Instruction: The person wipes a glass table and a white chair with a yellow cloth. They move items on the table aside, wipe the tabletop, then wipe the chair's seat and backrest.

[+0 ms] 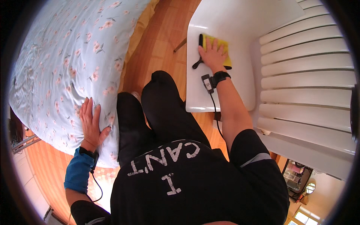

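Note:
My right hand (214,56) lies flat with spread fingers on a yellow cleaning cloth (228,62) edged in black. The cloth rests on the glossy seat of a white moulded chair (239,84), and a short black strip (197,64) sticks out on its left. On the left, my left hand (91,121) presses palm down on the edge of a bed's pale blue floral quilt (81,56). Its fingers are slightly apart, and nothing is held in it. Both wrists wear black straps with small devices and cables.
A white ribbed radiator (303,81) stands close along the chair's right side. Wood-pattern floor (157,47) shows between bed and chair, with one thin chair leg (180,45) on it. My black-trousered knees (160,90) fill the gap. Behind me stand a shelf (295,175) and a round mirror (310,188).

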`<state>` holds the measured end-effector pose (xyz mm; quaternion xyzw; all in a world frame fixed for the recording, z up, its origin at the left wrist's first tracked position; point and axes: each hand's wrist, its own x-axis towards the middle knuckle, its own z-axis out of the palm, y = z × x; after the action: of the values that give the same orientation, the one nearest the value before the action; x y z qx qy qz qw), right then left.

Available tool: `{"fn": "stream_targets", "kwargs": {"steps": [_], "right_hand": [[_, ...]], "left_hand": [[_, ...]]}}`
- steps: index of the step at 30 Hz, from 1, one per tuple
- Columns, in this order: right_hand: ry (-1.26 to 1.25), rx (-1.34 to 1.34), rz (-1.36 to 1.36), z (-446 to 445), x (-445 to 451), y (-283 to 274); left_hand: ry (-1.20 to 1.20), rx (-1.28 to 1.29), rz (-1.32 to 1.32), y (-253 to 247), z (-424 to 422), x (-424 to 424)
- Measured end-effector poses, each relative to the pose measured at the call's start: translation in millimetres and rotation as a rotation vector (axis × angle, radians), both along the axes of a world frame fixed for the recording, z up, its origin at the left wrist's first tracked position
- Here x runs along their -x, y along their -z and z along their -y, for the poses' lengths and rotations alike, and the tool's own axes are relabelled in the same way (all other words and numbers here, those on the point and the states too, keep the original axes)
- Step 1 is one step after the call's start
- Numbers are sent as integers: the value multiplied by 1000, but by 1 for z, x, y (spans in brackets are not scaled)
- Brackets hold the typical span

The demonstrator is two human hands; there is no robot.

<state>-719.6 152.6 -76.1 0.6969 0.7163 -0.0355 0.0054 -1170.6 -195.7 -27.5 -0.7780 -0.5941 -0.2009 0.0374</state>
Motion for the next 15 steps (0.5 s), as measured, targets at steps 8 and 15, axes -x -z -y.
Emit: {"fn": "stream_targets", "kwargs": {"steps": [8,15], "right_hand": [[-524,-205,9,132,3,-7],[-695,-33,-73,191,-57,-44]], "left_hand": [[5,-10,-12,-3,-1,-1],[-11,-8,-14,-7,6,-2]]}}
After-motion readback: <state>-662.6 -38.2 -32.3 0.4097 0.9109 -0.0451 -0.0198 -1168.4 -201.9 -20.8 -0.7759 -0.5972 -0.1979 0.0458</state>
